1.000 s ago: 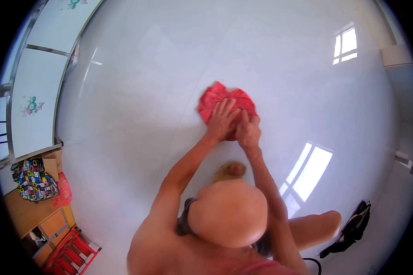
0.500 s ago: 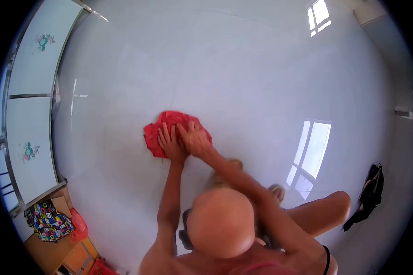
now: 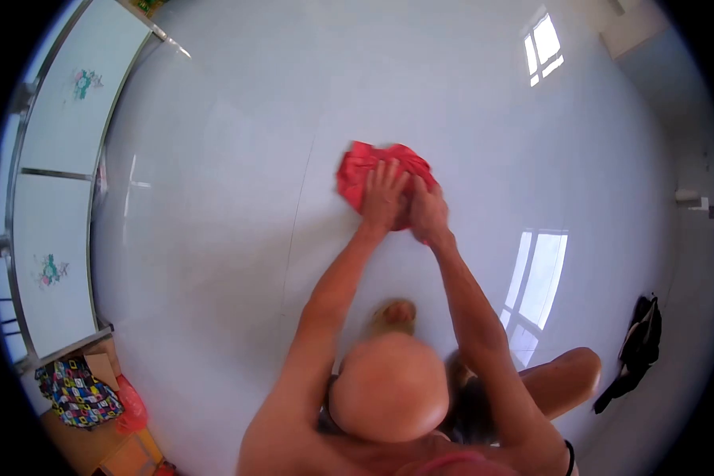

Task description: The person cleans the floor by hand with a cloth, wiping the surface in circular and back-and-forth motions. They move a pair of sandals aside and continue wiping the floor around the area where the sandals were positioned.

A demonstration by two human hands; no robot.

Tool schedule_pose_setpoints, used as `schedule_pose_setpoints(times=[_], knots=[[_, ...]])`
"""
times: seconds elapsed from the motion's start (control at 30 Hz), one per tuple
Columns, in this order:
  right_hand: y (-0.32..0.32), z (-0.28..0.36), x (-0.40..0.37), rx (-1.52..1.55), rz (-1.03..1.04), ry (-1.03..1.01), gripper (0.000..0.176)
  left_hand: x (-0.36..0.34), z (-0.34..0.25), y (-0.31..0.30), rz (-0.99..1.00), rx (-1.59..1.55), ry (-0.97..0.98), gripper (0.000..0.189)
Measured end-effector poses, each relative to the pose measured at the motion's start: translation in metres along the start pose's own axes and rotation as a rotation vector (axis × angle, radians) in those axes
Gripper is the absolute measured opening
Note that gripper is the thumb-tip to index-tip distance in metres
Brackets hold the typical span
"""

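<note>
You likely press crumpled red cloth [image 3: 355, 173]: left hand [image 3: 382, 197] flat, fingers apart; right hand [image 3: 429, 213] beside, grip unclear; next move needs even pressure

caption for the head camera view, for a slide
Left hand and right hand press a crumpled red cloth on a glossy pale floor.

Bright window glare on glossy floor [image 3: 214, 262]; fisheye edges curve into black

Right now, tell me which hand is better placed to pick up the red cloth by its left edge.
Probably the left. The left hand is spread on the red cloth, nearer that edge; the right hand is by the opposite edge and would likely have to cross over.
</note>
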State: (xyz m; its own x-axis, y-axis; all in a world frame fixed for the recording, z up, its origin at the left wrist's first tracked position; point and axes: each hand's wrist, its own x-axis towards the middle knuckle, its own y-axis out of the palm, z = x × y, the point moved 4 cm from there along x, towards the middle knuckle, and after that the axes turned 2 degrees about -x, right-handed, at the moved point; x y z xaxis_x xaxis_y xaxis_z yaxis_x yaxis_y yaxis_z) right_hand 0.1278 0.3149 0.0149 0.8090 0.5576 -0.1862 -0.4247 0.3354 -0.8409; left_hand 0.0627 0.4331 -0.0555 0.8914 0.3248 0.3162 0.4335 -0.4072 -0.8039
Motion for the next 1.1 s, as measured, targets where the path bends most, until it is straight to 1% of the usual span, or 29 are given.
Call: schedule_pose_setpoints(times=[0.03, 0.07, 0.1, 0.17, 0.23, 0.3, 0.37, 0.47, 0.6, 0.67, 0.73, 0.83, 0.97, 1.1], knots=[[-0.016, -0.011, -0.014, 0.109, 0.032, 0.067, 0.046, 0.001, -0.018, 0.01, 0.04, -0.032, 0.045, 0.058], [-0.019, -0.029, -0.03, 0.087, -0.034, 0.107, 0.048, 0.0, -0.036, 0.017, 0.082, -0.063, 0.096, 0.058], [-0.011, -0.057, -0.039, 0.148, -0.095, 0.139, 0.049, -0.003, -0.054, 0.017, 0.117, -0.11, 0.125, 0.058], [-0.004, -0.092, -0.07, -0.035, -0.074, 0.217, 0.05, -0.011, -0.082, 0.019, 0.15, -0.18, 0.175, 0.058], [0.003, -0.097, -0.095, -0.041, -0.155, 0.196, 0.05, -0.029, -0.094, 0.024, 0.163, -0.225, 0.218, 0.057], [0.009, -0.099, -0.108, -0.049, -0.205, 0.178, 0.05, -0.047, -0.092, 0.02, 0.174, -0.239, 0.186, 0.055], [0.018, -0.088, -0.106, -0.053, -0.233, 0.156, 0.05, -0.056, -0.086, 0.011, 0.161, -0.223, 0.148, 0.053], [0.031, -0.052, -0.106, -0.024, -0.17, 0.106, 0.048, -0.08, -0.065, -0.015, 0.125, -0.171, 0.07, 0.051], [0.058, 0.002, -0.111, -0.062, -0.087, -0.093, 0.051, -0.113, -0.025, -0.06, 0.07, -0.072, -0.027, 0.054], [0.071, 0.026, -0.114, -0.074, -0.055, -0.23, 0.052, -0.134, -0.007, -0.083, 0.045, -0.015, -0.088, 0.059], [0.086, 0.05, -0.119, -0.108, -0.03, -0.367, 0.052, -0.159, 0.01, -0.105, 0.041, 0.035, -0.16, 0.06], [0.111, 0.082, -0.13, -0.113, 0.074, -0.495, 0.055, -0.201, 0.027, -0.13, 0.003, 0.134, -0.281, 0.061], [0.127, 0.111, -0.149, -0.136, 0.173, -0.624, 0.057, -0.246, 0.033, -0.148, -0.09, 0.214, -0.386, 0.061], [0.116, 0.117, -0.16, -0.164, 0.153, -0.673, 0.058, -0.255, 0.027, -0.151, -0.105, 0.22, -0.444, 0.06]])
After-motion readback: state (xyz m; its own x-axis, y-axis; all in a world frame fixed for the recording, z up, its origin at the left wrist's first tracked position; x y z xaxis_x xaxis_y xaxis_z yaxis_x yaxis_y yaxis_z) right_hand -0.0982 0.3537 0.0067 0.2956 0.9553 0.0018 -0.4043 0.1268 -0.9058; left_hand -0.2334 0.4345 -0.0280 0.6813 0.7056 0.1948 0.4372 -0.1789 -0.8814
